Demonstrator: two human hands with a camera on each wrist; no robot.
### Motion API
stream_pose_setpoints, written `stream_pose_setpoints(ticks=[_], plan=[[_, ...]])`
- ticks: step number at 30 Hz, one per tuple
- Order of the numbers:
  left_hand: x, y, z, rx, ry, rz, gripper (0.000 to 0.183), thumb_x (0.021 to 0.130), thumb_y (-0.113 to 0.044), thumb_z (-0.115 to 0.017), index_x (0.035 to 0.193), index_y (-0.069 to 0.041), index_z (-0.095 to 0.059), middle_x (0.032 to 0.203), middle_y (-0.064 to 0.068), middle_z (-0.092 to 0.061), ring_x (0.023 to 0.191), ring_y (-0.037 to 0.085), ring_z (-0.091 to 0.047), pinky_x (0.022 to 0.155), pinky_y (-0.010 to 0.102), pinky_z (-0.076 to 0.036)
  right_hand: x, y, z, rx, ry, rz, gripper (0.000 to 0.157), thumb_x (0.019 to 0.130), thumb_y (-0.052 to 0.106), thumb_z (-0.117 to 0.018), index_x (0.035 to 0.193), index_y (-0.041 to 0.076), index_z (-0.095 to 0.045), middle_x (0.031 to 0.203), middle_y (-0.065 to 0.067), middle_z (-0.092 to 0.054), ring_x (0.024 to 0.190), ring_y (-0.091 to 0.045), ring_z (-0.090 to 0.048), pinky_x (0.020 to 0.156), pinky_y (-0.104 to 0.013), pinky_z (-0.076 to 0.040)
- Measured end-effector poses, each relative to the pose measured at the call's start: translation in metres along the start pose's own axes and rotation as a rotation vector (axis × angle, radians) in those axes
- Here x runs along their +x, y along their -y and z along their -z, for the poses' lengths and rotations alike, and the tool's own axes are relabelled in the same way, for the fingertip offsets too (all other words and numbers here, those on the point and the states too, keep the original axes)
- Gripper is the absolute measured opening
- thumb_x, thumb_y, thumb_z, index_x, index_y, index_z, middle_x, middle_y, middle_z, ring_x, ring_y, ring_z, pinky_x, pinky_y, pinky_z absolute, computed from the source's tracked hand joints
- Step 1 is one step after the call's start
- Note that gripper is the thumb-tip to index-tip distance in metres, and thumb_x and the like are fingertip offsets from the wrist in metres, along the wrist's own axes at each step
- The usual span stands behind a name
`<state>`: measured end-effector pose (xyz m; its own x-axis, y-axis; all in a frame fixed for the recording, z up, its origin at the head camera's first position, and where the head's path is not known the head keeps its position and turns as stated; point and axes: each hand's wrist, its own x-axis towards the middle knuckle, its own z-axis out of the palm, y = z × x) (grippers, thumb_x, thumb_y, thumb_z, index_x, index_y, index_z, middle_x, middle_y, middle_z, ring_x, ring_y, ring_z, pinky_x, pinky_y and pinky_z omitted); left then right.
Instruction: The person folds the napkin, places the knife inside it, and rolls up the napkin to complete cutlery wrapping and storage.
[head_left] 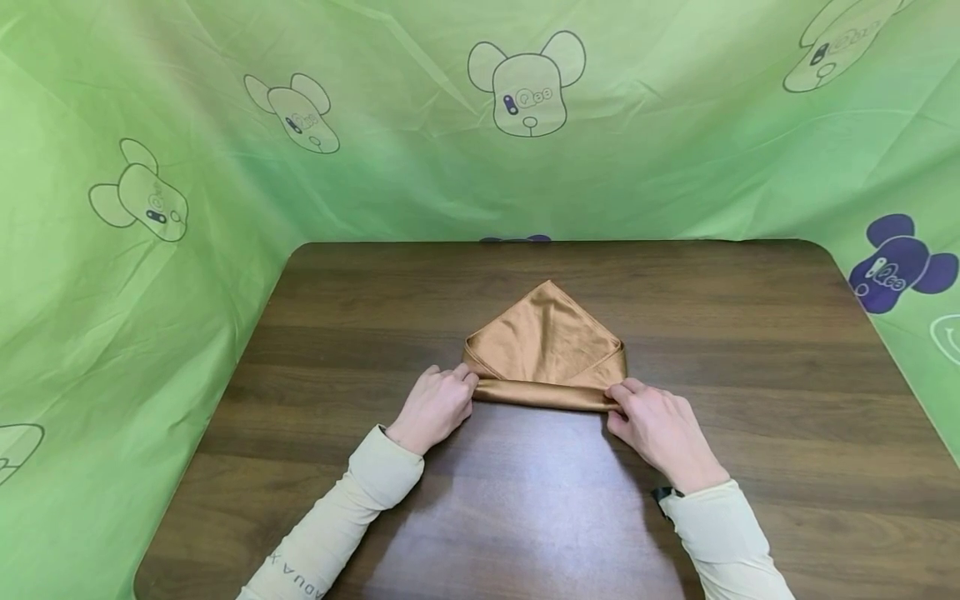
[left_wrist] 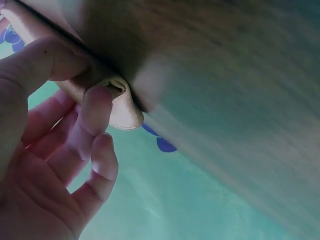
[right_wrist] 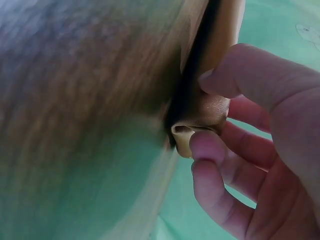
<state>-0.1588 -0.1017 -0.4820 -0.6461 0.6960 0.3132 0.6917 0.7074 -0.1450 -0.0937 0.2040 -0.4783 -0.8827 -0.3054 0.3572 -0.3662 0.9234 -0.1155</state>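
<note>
A shiny copper-brown satin cloth [head_left: 543, 333] lies folded on the table, its pointed corner facing away from me. Along its near side runs a rolled band [head_left: 543, 395]. My left hand [head_left: 438, 404] grips the left end of this band, and my right hand [head_left: 660, 425] holds the right end. In the left wrist view, thumb and fingers pinch the roll [left_wrist: 126, 111], whose coiled end shows. The right wrist view shows the thumb lying along the roll [right_wrist: 212, 111] with the fingers curled at its open end.
The brown wood-grain table [head_left: 337, 333] has rounded far corners. A green curtain [head_left: 390, 167] printed with mouse-like heads hangs behind it and along both sides. Pale sleeves [head_left: 386, 471] cover both forearms.
</note>
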Motion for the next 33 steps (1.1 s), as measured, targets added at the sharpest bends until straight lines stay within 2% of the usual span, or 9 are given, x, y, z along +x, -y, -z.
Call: stream_pose_setpoints(ticks=[11,18,25,29,33], plan=[[0.0014,0.0005,-0.0034,0.014,0.007,0.017,0.006,0.068,-0.010,-0.054,0.074,-0.009,-0.052,0.071,0.002,-0.050,0.050,0.018,-0.054,0.048,0.028,-0.032,-0.0003,-0.0028,-0.0002,-0.007,-0.023,0.005,0.007,0.070,0.013,-0.061,0.076,0.013,-0.057,0.066,0.004,-0.049,0.045,-0.017,-0.045,0.041,-0.032,-0.035],[0.0009,0.0007,-0.0049,0.013,0.014,0.045,0.011,0.071,-0.013,-0.057,0.080,-0.009,-0.053,0.077,0.002,-0.052,0.057,0.017,-0.056,0.048,0.029,-0.037,-0.0011,-0.0029,-0.0008,-0.009,-0.010,-0.004,0.007,0.075,0.014,-0.059,0.080,0.010,-0.056,0.067,0.001,-0.049,0.048,-0.022,-0.049,0.040,-0.035,-0.036],[0.0001,0.0003,-0.0045,0.034,0.028,0.046,0.014,0.074,-0.016,-0.056,0.086,-0.009,-0.054,0.080,0.003,-0.051,0.060,0.016,-0.056,0.048,0.028,-0.036,-0.0018,-0.0018,-0.0011,0.030,0.079,-0.075,0.011,0.081,0.014,-0.057,0.090,0.009,-0.058,0.081,-0.004,-0.055,0.066,-0.027,-0.058,0.049,-0.042,-0.043],[-0.0001,0.0004,-0.0054,0.035,0.020,0.043,0.012,0.075,-0.016,-0.055,0.085,-0.009,-0.054,0.079,0.003,-0.051,0.058,0.016,-0.056,0.046,0.028,-0.036,-0.0008,-0.0003,-0.0002,0.030,0.102,-0.103,0.011,0.083,0.013,-0.055,0.091,0.007,-0.058,0.084,-0.005,-0.054,0.077,-0.025,-0.054,0.052,-0.043,-0.044],[0.0000,0.0001,-0.0043,0.000,0.040,0.049,0.012,0.077,-0.016,-0.054,0.086,-0.008,-0.054,0.079,0.003,-0.051,0.057,0.016,-0.055,0.046,0.029,-0.039,0.0005,0.0002,0.0002,0.017,0.101,-0.105,0.010,0.082,0.011,-0.054,0.090,0.006,-0.057,0.085,-0.006,-0.053,0.080,-0.025,-0.049,0.050,-0.042,-0.044]])
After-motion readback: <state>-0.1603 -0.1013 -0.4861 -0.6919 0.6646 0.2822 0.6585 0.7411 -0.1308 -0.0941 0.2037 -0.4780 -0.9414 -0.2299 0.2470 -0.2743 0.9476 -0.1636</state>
